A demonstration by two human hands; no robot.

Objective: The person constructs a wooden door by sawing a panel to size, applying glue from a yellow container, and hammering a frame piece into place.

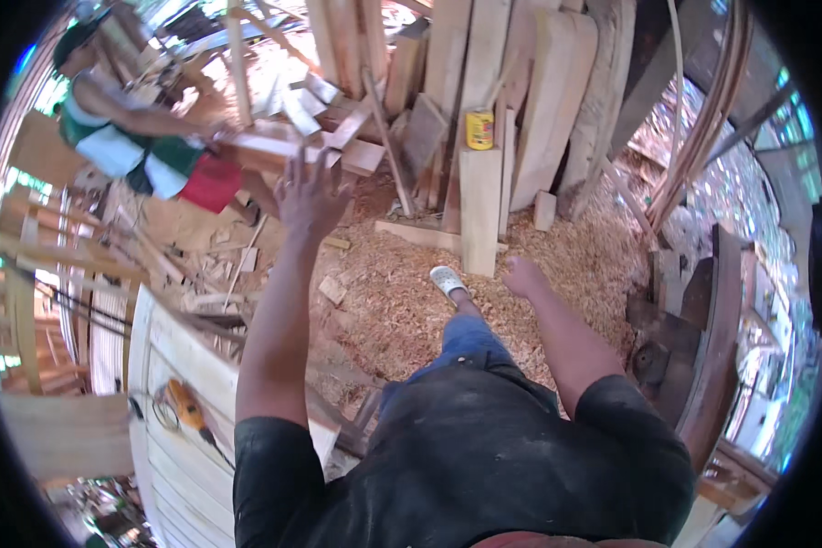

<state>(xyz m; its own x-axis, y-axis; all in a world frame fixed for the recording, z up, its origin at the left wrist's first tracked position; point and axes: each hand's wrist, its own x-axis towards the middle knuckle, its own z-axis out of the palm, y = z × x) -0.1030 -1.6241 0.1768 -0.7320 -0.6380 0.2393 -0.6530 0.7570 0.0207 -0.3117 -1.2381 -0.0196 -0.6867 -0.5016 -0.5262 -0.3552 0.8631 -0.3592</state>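
Left hand (309,196) raised, fingers spread, empty; plank (288,151) just beyond fingertips, long axis crosswise, co-worker's hand (212,134) on far end. Right hand (523,274) fisted, empty, well apart.

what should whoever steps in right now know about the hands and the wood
Left hand: raised, fingers spread, empty, reaching toward the plank that a co-worker holds out. Not yet touching it.
Right hand: closed loosely, empty, low beside the upright board with a yellow can on top.
Sawdust floor underfoot; power tool lies on the white panel at left.
Done: nothing gripped. Left: taking the plank.
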